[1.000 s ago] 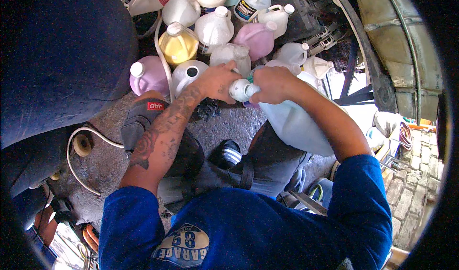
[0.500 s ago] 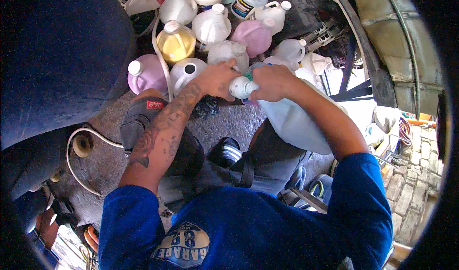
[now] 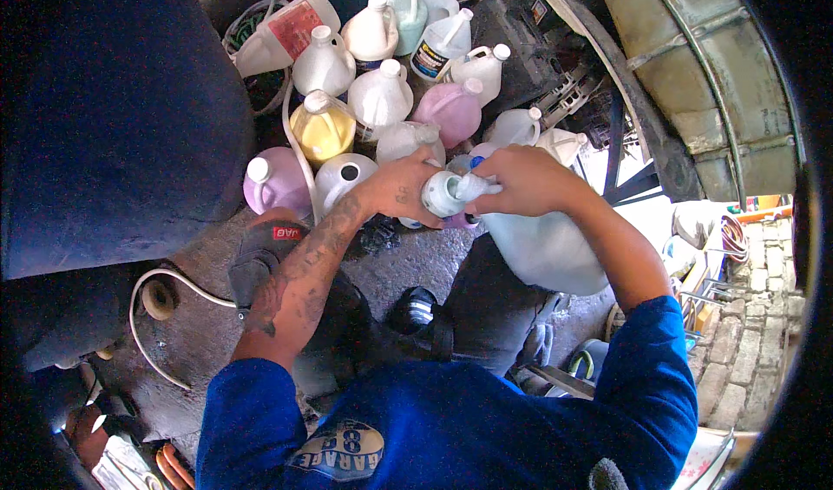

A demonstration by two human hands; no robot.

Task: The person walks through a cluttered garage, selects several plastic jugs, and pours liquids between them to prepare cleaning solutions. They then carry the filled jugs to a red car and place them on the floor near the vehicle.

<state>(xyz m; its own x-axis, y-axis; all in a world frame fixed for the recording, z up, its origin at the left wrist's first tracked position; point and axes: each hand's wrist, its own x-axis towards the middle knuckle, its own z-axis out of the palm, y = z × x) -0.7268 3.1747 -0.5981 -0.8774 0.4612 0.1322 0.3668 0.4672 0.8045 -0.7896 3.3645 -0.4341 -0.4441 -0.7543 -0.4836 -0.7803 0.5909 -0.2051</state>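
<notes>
My left hand [image 3: 406,188] is closed round a small white container [image 3: 442,194], its round open mouth turned towards my right hand. My right hand [image 3: 528,180] pinches a crumpled, whitish translucent piece [image 3: 479,186] right at that mouth; whether it is plastic or cloth I cannot tell. Below my right wrist, a large translucent white jug [image 3: 551,251] lies tilted by my right thigh, its upper end hidden by the hand. Close beyond my left hand stand a white jug with a dark open mouth [image 3: 340,179] and a cloudy jug [image 3: 410,141].
Several jugs crowd the far side, among them a yellow one [image 3: 324,131], a pink one [image 3: 449,113] and a lilac one [image 3: 278,182]. A pale hose [image 3: 159,275] curls over the floor at left. A large curved panel [image 3: 694,74] borders the right.
The small white container's open mouth now shows, with the crumpled piece at it in my right fingers. My right hand has shifted rightward. The whole view has tilted, showing more jugs.
</notes>
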